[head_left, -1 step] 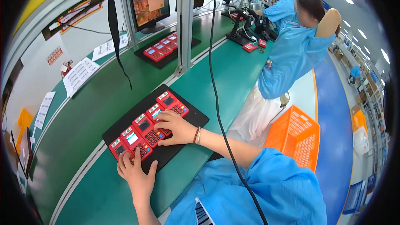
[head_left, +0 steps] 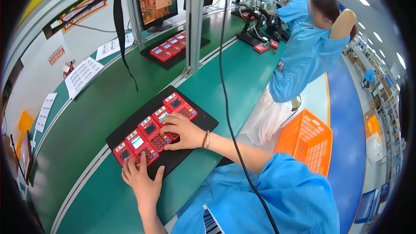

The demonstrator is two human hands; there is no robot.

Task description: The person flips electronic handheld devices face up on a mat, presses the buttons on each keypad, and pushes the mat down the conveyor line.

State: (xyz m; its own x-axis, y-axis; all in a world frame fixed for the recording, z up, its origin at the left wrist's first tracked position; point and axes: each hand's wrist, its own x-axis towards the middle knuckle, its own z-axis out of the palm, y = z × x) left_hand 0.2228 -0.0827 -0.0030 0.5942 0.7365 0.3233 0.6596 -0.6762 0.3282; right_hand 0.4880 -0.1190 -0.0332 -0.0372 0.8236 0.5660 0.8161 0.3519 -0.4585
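Several red card payment terminals lie side by side on a black mat [head_left: 203, 119], screens on the far side and keypads toward me. My left hand [head_left: 144, 182] is open, fingers spread, with its fingertips over the keypads of the leftmost terminal [head_left: 123, 151] and its lit neighbour [head_left: 137, 142]. Across the row, my right hand [head_left: 186, 132], also open with fingers apart and bent, covers most of another lit terminal [head_left: 162, 115]; its thumb reaches toward the keypad of the dark-screened middle terminal [head_left: 150, 128]. The far-right terminal [head_left: 175, 103], dark-screened, is untouched.
A black cable [head_left: 226, 99] hangs across the view over my right forearm. Beyond a metal post [head_left: 194, 26], more red terminals [head_left: 167, 47] lie on another mat before a monitor [head_left: 157, 8]. Co-workers in blue stand right, near an orange basket [head_left: 305, 141].
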